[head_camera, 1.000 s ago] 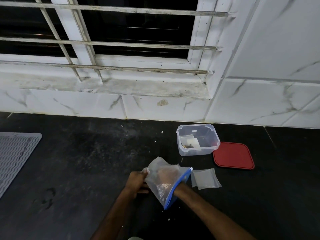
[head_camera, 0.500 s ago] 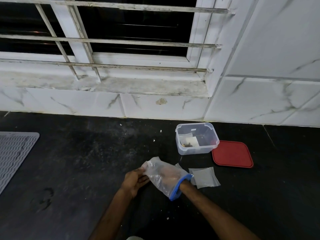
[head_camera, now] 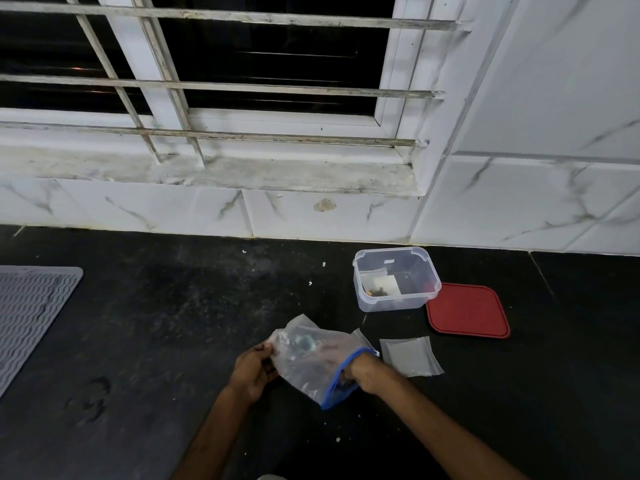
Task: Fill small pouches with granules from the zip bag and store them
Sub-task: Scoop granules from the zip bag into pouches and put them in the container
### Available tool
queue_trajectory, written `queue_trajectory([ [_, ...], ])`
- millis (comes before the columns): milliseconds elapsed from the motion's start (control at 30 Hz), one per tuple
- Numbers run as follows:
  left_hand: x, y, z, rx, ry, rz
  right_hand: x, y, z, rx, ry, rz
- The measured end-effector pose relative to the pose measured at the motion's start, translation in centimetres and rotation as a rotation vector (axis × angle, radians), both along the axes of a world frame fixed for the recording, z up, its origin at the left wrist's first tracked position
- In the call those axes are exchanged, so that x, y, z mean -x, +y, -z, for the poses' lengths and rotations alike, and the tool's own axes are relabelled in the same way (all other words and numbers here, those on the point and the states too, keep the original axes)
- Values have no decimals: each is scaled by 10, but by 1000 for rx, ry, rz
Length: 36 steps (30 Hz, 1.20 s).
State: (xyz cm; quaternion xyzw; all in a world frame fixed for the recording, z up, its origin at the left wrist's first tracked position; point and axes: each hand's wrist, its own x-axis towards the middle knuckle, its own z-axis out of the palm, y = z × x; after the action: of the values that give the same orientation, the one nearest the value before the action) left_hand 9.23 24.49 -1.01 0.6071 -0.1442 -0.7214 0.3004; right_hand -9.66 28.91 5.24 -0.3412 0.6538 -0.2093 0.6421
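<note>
The left hand (head_camera: pixel 254 370) gripped the closed end of the clear plastic zip bag with a blue zip edge (head_camera: pixel 304 362), its fingers (head_camera: pixel 265 351) curled round the bunched plastic. The right hand (head_camera: pixel 360 370) was inserted through the blue mouth as far as the wrist. Its fingers lay inside the bag, blurred by the plastic, so neither their spread nor any hold on granules could be determined.

The long axis of the zip bag ran from the left fingers, at the far closed end, down to the mouth round the right wrist.

The flat clear small pouches (head_camera: pixel 410 356) lay on the black countertop (head_camera: pixel 173 341) just beside the right wrist, on the side away from the left hand. The right hand was therefore the nearer for picking one up.

Beyond the pouches, farther from both hands, stood an open clear rectangular plastic container (head_camera: pixel 391 303). It held one filled pouch (head_camera: pixel 381 285) with brown contents. Its square red lid (head_camera: pixel 467 311) lay flat beside it, farther still from the fingers.
</note>
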Motion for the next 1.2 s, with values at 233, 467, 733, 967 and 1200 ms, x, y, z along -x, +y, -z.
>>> queue_trajectory([
  [233, -10, -20, 4, 0, 25, -138, 15, 6, -4, 12, -34, 51],
  [467, -18, -36, 5, 42, -106, -244, 31, 7, -19, 47, -54, 82],
  [733, -42, -51, 18, 197, -564, -308, 51, 21, -10, 52, -60, 93],
  [967, 26, 4, -75, 966, -782, -175, 80, 35, -9, 56, -78, 151],
  [1200, 123, 46, -61, 1193, -845, 910, 108, 48, -16, 118, -35, 270],
])
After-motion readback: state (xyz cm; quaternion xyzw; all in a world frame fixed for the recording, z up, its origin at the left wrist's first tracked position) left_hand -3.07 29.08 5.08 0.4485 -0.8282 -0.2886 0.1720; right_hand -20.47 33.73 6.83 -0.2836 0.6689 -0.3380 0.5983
